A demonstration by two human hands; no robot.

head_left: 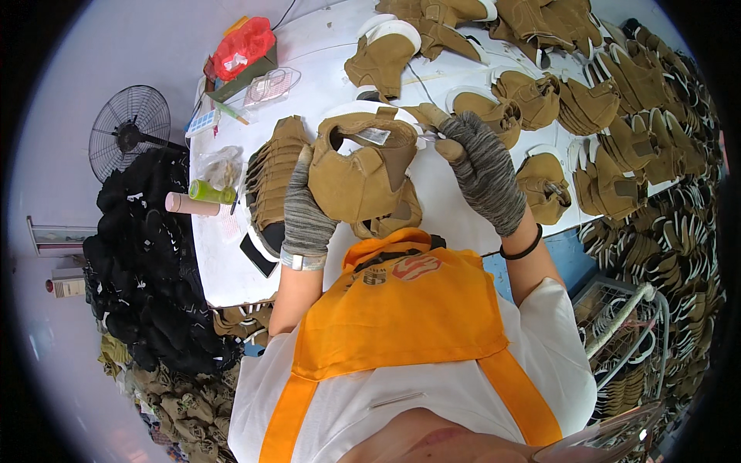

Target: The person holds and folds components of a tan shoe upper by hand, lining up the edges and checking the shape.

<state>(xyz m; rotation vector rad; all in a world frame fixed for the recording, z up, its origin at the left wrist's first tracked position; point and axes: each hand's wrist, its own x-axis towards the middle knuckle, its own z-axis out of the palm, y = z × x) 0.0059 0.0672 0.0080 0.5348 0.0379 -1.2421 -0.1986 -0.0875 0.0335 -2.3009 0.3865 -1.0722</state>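
Observation:
A tan shoe upper (351, 185) with a white edge is held up over the table in front of me. My left hand (307, 212), in a grey knit glove with a pale band at the wrist, grips its left side. My right hand (485, 170), in a matching glove with fingertips showing, is just right of the upper. Its finger and thumb are drawn together by the upper's right edge, around something small and pale that I cannot make out. A stack of tan uppers (279, 166) lies left of my left hand. Another tan upper (397, 214) is partly hidden beneath the held one.
The white table (316, 77) carries many tan uppers (590, 104) at the right and back. A green bottle (210, 192), a pink cylinder (191, 204) and a dark phone (258, 255) are left. Black piled goods (150, 262) and a fan (130, 133) stand beyond.

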